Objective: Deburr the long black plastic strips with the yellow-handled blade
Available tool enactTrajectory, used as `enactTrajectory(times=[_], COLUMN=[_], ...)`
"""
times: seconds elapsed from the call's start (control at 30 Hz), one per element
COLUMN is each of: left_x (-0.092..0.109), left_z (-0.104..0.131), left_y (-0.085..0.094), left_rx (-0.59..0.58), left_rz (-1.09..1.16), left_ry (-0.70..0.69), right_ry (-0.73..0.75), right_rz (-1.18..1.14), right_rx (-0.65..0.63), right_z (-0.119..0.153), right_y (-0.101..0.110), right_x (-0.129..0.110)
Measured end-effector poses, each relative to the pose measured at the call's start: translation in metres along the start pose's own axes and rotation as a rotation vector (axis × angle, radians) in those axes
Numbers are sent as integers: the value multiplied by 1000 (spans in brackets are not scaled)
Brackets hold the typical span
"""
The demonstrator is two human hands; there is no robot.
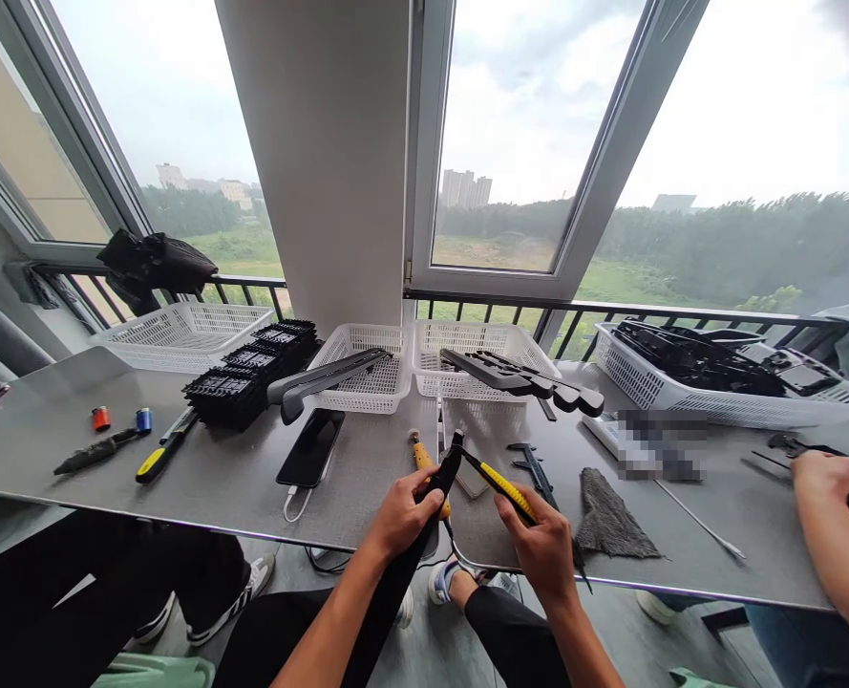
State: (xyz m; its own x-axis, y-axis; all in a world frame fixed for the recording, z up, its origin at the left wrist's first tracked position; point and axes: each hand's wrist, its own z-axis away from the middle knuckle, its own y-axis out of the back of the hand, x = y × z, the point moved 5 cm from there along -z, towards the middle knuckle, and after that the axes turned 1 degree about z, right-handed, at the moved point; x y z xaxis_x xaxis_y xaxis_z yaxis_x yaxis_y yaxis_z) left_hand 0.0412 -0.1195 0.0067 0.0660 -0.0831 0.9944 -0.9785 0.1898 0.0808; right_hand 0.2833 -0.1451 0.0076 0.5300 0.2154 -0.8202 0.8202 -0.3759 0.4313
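My left hand (pixel 404 511) is closed around a long black plastic part (pixel 449 470), whose narrow end points up and away from me. In my right hand (pixel 539 540) is a yellow and black knife-like tool (pixel 506 489), its tip close to the end of the black part. Whether the tip touches the part cannot be made out. Just behind my left hand lies a yellow-orange rotary tool (pixel 421 454) on the grey table (pixel 367 497). A black caliper (pixel 535 470) rests to the right of my right hand, near a grey cloth (pixel 610 516).
White baskets (pixel 395 397) with long dark parts stand at the back; a fuller basket (pixel 631 382) is at the right. A phone (pixel 310 447) with a cable and stacked black parts (pixel 242 382) are on the left. Other people's hands (pixel 829 478) show at both sides.
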Motion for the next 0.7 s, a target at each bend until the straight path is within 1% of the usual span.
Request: enactTrajectory(times=[0.17,0.5,0.7], left_x=[-2,-8,-9], left_z=[0,0,-1], left_y=[0,0,1], left_rx=[-4,-4,2], left_rz=[12,33,37], left_ry=[8,44,50], right_ry=[-22,43,31], right_rz=[-16,52,48], right_rx=[26,28,34], right_z=[1,4,4], right_y=[1,2,2], right_x=[2,-1,0])
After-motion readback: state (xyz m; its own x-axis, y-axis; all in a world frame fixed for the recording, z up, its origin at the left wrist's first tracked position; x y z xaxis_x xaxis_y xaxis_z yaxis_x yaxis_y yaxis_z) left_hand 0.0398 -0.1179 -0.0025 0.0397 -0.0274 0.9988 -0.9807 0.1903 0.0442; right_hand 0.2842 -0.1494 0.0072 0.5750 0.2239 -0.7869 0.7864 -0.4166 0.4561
